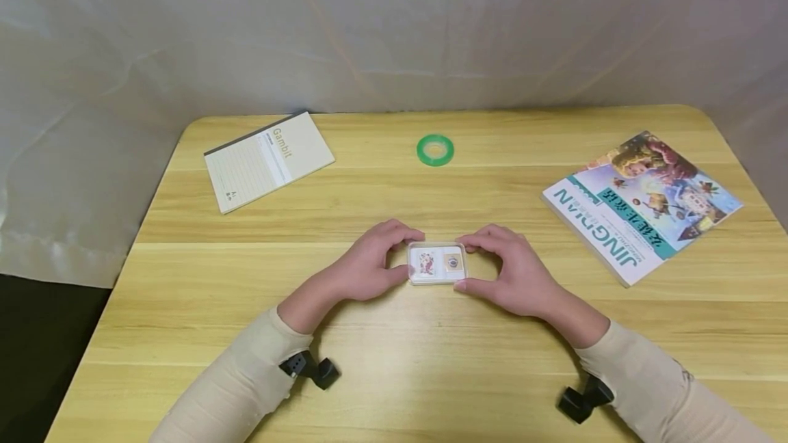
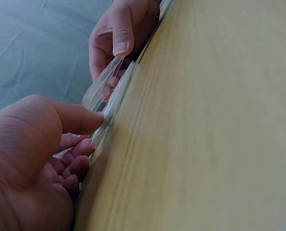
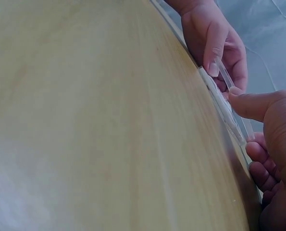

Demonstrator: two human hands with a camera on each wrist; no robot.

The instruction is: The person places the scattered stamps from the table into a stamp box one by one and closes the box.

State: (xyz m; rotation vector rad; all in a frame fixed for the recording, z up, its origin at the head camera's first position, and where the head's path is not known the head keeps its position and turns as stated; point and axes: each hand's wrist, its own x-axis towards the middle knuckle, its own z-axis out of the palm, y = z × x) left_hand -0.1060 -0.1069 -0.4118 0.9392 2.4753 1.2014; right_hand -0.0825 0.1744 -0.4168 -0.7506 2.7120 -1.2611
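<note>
Between the two hands, low over the middle of the table, is a small clear plastic case (image 1: 438, 275) with a white insert bearing two small stamp-like pictures. My left hand (image 1: 367, 264) grips its left end, thumb at the near corner and fingers at the far one. At the right end my right hand (image 1: 516, 272) holds it the same way. In the left wrist view the clear lid (image 2: 100, 84) stands apart from the white base (image 2: 118, 96), a narrow gap between them. The right wrist view shows the lid (image 3: 225, 74) raised off the base (image 3: 219, 103) too.
At the back left lies a beige notebook (image 1: 271, 161) marked Gambit. A roll of green tape (image 1: 435, 150) lies at the back middle. On the right is a colourful paperback book (image 1: 643, 207). Pale fabric (image 1: 394, 33) hangs behind the wooden table (image 1: 394, 388).
</note>
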